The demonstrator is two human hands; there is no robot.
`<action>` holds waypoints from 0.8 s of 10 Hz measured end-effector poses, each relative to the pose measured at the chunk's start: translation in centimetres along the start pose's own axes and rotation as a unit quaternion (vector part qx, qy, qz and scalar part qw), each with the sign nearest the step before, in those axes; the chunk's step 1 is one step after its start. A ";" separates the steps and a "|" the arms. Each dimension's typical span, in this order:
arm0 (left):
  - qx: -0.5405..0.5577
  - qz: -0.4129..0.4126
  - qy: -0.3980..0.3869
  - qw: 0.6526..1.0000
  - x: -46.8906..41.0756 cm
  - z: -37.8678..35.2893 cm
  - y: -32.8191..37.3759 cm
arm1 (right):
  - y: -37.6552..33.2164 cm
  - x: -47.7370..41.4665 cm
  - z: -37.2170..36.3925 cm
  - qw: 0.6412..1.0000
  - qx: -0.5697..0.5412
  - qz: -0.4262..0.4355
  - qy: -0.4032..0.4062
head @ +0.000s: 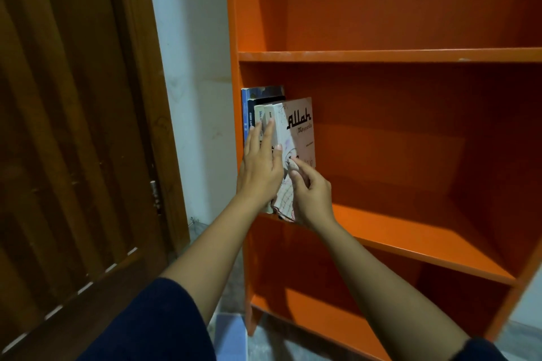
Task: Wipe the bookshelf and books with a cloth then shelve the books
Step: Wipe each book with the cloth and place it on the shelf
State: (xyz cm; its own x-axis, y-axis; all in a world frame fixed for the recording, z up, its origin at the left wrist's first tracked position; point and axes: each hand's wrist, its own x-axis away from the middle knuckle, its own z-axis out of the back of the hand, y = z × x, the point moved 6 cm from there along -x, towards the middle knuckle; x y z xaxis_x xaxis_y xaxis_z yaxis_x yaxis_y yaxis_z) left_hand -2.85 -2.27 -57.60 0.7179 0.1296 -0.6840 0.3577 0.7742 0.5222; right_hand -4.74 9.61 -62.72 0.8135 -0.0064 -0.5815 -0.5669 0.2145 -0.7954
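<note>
Left hand (259, 167) flat, fingers spread on book spines; right hand (308, 190) pinching white book (296, 138) reading "Allah", at orange bookshelf's (410, 56) left wall

Matt orange-painted bookshelf (381, 56); paper-covered books (296, 138); varnished wooden door (73, 126).

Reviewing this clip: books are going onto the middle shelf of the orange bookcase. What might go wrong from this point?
1. The white book is the last in the row, with bare middle shelf to its right; once the right hand lets go it may tip that way.
2. Its lower corner appears to overhang the shelf's front edge, so it might slip off.
3. The left hand lies flat on the spines; a hard push could skew the thinner books.
</note>
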 end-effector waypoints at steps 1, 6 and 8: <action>-0.009 0.001 -0.019 1.000 0.7 0.7 0.0 | -0.4 1.7 -0.3 1.000 0.004 -0.014 -0.004; -0.108 0.255 -0.282 0.919 23.1 -4.1 -19.9 | 14.9 22.6 -7.1 0.969 0.092 -0.165 -0.162; -0.167 0.302 -0.301 0.889 32.5 -6.6 -28.5 | 23.5 29.2 -11.4 0.928 0.148 -0.254 -0.230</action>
State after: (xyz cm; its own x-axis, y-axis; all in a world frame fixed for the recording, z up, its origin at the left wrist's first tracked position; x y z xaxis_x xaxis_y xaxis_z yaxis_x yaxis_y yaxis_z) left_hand 6.37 -16.05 -98.08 0.9442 0.3072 0.1189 -0.3269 0.8297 0.4525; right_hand 4.26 3.36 -100.31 0.9737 0.2234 0.0435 -0.0909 0.5572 -0.8254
